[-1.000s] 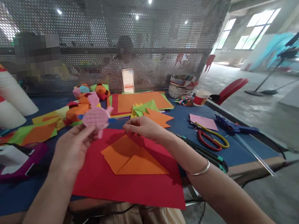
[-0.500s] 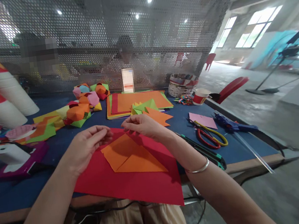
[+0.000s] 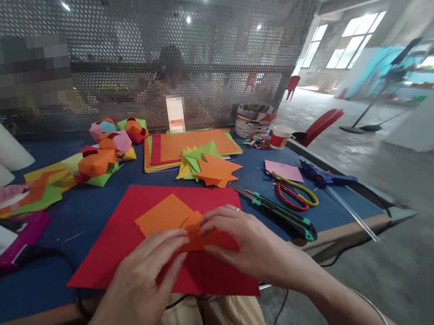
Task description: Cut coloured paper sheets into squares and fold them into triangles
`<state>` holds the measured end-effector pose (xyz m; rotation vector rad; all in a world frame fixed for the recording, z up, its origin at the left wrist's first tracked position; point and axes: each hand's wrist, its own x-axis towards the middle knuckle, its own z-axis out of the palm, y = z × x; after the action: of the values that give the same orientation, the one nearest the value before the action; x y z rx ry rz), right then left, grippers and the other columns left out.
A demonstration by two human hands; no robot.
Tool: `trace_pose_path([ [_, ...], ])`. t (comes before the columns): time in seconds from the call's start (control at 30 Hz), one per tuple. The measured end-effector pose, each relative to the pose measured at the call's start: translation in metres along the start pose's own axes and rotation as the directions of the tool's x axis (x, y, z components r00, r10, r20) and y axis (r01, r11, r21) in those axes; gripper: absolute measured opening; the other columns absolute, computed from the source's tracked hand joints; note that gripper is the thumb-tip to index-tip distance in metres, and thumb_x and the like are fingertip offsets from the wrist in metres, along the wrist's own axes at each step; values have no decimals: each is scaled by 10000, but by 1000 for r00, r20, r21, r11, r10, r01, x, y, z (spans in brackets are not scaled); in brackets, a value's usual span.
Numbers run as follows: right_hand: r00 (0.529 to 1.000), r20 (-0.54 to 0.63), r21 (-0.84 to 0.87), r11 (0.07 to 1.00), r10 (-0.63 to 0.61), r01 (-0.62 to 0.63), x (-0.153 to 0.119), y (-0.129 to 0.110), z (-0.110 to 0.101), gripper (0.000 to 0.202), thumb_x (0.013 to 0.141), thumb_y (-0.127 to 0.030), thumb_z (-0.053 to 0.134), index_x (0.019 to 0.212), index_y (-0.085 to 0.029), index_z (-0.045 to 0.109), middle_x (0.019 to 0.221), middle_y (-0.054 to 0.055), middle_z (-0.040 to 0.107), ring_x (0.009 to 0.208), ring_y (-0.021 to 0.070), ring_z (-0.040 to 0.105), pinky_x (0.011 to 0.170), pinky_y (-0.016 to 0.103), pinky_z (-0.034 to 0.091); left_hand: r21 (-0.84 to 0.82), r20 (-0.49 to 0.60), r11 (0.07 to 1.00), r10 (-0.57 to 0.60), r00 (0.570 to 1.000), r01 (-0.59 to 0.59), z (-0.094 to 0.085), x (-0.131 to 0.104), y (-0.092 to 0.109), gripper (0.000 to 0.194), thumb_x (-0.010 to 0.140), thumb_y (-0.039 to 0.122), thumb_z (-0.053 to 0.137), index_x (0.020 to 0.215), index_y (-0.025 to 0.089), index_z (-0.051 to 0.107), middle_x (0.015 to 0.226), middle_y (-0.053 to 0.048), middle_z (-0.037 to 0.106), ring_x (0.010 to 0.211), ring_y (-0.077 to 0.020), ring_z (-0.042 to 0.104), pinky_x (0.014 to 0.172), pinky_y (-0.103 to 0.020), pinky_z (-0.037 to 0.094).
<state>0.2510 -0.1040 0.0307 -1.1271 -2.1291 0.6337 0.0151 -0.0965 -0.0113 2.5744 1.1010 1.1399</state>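
A folded orange paper (image 3: 168,214) lies on a large red sheet (image 3: 121,239) in front of me. My left hand (image 3: 147,270) is closed at its near edge, fingertips and thumb on the paper. From the other side my right hand (image 3: 247,244) grips the same near edge, thumb underneath and fingers on top. That edge is raised a little off the red sheet between my hands. My fingers partly cover the near half of the orange paper.
Stacked coloured sheets (image 3: 194,143) and cut paper pieces (image 3: 218,169) lie beyond. To the right are a box cutter (image 3: 279,213), scissors (image 3: 294,189), a pink paper (image 3: 285,170), a glue gun (image 3: 325,176) and a paper cup (image 3: 281,136). Paper balls (image 3: 99,162) stand left.
Both hands have come down from the far corner of the orange paper to its near edge and taken hold there. The view has shifted, and the near edge is now lifted.
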Motion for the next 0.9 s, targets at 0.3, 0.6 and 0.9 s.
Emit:
trace_pose_path([
  [0.3,991,126,-327,942,-31,72,-2,22,14,371,900,-158,713,1261,-242,703,1406,100,671,1242,313,663,1072,485,535,213,-14,976,49,999,-45,23,-13,-6,304,1055,333,450,1221,205,669,1151,-37,776,1020,-182,761,891,-321,641],
  [0.6,964,194,-524,811,-184,261,6,22,22,177,1005,-130,561,1100,-140,710,1153,168,763,969,298,737,860,439,577,341,-110,939,94,990,-51,24,-4,3,293,1066,287,412,1103,144,665,1008,-77,781,874,-202,775,756,-321,640],
  [0.9,938,89,-342,874,-335,344,-9,25,19,176,1020,-235,564,1175,-219,645,1110,94,781,1013,272,735,881,418,559,273,-192,960,121,974,-65,20,-19,3,220,999,111,497,1037,198,696,984,4,791,841,-143,766,803,-273,591],
])
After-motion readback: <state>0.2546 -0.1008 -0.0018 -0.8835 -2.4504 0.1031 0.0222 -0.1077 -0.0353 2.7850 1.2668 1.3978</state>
